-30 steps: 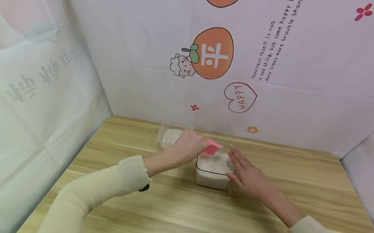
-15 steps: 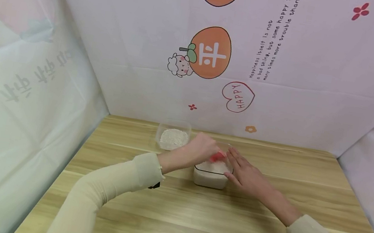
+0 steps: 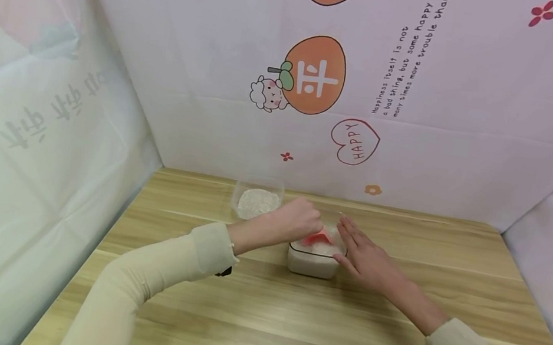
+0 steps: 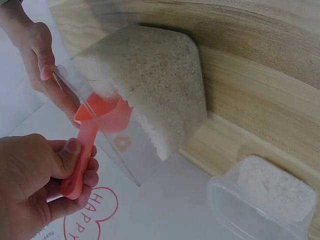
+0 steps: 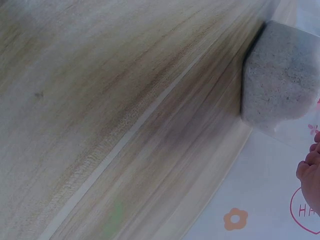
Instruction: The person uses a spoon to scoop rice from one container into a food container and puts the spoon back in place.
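My left hand [image 3: 296, 220] grips the handle of a pink scoop [image 4: 86, 142], thumb on top and fingers curled beneath. The scoop's bowl dips into a clear square container [image 3: 313, 265] holding white rice [image 4: 165, 80], and part of it sits against the grains. On the container's right side lies my right hand [image 3: 372, 262], with fingers extended along the rim and thumb near the front corner. In the left wrist view, the right hand [image 4: 39, 55] touches the rim at upper left. The rice container [image 5: 280, 75] also appears at the edge of the right wrist view.
Behind and left of the rice stands a smaller clear tub [image 4: 225, 210] with white grains [image 3: 257, 200] in it. Both containers are on a wood-grain table [image 3: 243, 322]. A printed white sheet [image 3: 212, 97] rises at the table's back edge, with more sheeting at both sides.
My left hand has moved right and the scoop has gone down from above the rim into the rice. The smaller tub is less covered. My right hand stays on the container.
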### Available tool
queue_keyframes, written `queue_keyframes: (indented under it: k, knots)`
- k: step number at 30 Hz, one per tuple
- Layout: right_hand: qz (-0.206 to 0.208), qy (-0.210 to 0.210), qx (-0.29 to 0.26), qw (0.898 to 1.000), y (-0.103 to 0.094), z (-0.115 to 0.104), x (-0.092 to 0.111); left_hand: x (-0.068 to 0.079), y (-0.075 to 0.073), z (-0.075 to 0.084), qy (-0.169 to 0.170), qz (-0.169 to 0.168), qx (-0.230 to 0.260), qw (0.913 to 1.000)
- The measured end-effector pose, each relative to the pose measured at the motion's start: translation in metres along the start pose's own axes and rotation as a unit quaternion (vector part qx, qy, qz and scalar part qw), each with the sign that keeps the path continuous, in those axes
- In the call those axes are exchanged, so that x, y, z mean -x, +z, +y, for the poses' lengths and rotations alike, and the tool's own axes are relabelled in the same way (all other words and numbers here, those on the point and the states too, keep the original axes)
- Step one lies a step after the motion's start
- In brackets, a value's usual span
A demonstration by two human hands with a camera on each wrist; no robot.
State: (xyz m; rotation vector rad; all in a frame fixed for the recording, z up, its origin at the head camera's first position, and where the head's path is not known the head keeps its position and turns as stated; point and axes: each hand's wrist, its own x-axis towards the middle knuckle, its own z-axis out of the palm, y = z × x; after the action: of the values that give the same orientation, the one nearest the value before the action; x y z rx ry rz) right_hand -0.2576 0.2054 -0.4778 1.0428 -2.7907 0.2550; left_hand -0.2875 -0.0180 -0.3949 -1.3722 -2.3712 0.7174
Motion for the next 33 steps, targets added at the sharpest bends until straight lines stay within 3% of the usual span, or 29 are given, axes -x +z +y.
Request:
queue_keyframes:
  k: [4, 8, 12, 18, 22, 25, 33]
  knots:
    - [0.005, -0.003, 0.0, 1.0, 0.0, 0.001, 0.001, 0.002, -0.003, 0.0, -0.003, -0.013, 0.027, 0.9996]
    - [0.024, -0.01, -0.001, 1.0, 0.003, 0.003, 0.001, 0.001, -0.006, -0.002, -0.035, -0.053, 0.118, 0.991]
    - [0.031, -0.011, -0.001, 0.999, 0.003, 0.003, 0.0, -0.002, -0.001, -0.005, -0.078, -0.092, 0.214, 0.9694]
    - [0.02, -0.01, -0.003, 1.0, 0.001, 0.0, -0.003, -0.001, 0.004, -0.011, -0.124, -0.136, 0.293, 0.9381]
    - [0.021, -0.008, 0.002, 1.0, 0.002, 0.0, -0.002, 0.002, 0.007, -0.016, -0.147, -0.167, 0.356, 0.9076]
    - [0.021, -0.007, 0.004, 1.0, 0.002, 0.001, -0.002, 0.004, 0.009, -0.02, -0.15, -0.171, 0.393, 0.8908]
    - [0.021, -0.007, 0.001, 1.0, 0.002, 0.001, -0.001, 0.018, 0.022, -0.028, -0.141, -0.144, 0.448, 0.8712]
